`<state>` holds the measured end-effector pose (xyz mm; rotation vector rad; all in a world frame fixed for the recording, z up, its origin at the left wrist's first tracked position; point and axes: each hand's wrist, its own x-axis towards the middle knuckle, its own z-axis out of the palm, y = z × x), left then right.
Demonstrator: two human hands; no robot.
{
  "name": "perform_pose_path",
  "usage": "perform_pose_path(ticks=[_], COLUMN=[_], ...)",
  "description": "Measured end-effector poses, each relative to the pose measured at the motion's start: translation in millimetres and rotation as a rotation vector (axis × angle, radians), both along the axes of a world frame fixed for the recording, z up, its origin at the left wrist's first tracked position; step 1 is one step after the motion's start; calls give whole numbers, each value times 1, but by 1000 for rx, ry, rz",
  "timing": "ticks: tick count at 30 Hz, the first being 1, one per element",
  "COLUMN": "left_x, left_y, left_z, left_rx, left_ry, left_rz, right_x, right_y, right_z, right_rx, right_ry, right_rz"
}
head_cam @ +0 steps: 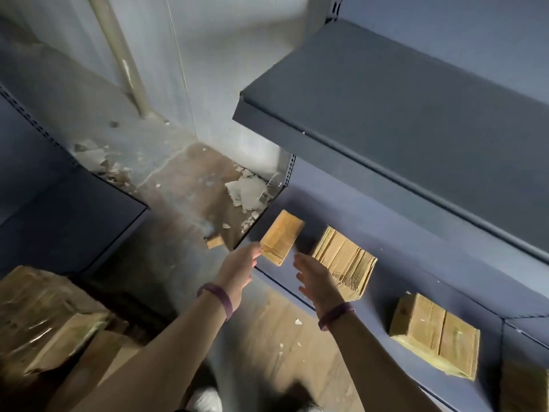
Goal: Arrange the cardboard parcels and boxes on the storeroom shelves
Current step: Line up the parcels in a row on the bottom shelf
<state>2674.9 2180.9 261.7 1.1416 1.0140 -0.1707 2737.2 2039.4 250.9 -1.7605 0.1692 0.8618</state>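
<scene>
Left hand [239,267]: reaches to the left end of the lower shelf [401,263]; fingers [256,254] fairly straight, tips at the near left corner of the small parcel [282,237]. Motion blur hides whether they pinch it.
Right hand [315,282]: fingers [298,260] spread and straight, holding nothing; it hangs over the shelf's front edge, partly in front of the crumpled box [346,260].
Small parcel: flat, tan, at the shelf's left end by the front edge, lying askew.
Crumpled box: just right of the small parcel, apart from it, near the front edge.
Taped box [435,334]: further right on the same shelf, well apart from the crumpled box.
Upper shelf [401,99]: dark blue, overhanging the back of the lower one.
Wristbands: purple, one on each wrist [215,294] [335,315].
Floor [190,185]: dusty, with broken plaster pieces [246,191] near the shelf's left end.
Carton pile [44,316]: on the floor at the person's left, partly film-wrapped.
</scene>
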Motion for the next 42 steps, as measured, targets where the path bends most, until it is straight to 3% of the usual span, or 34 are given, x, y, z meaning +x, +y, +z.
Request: perform_pose_path(ticks=[5, 11, 16, 20, 25, 30, 33, 39, 42], left_x=[30, 73, 116, 130, 124, 117, 115, 111, 113], left_y=[13, 19, 21, 17, 5, 2, 0, 0, 14], left_z=[-103, -203, -259, -297, -316, -323, -328, -305, -279], left_rx=[137, 296, 421, 650, 721, 644, 639, 981, 972], left_ry=[-92, -110, -137, -122, -82, -147, -170, -164, -190], left_rz=[-89, -130, -161, -291, -398, -310, -374, -354, -281], right_x=[34, 67, 97, 104, 99, 101, 100, 88, 85], right_y=[10, 25, 26, 25, 28, 31, 30, 29, 30], right_z=[-107, -205, -253, -280, -310, -327, -321, -292, -273], right_rx=[-1, -128, -140, -201, -120, -121, -108, -27, 46], right_ry=[-69, -227, -299, -377, -348, -331, -331, -402, -459], right_rz=[3, 182, 184, 261, 270, 262, 255, 249, 219])
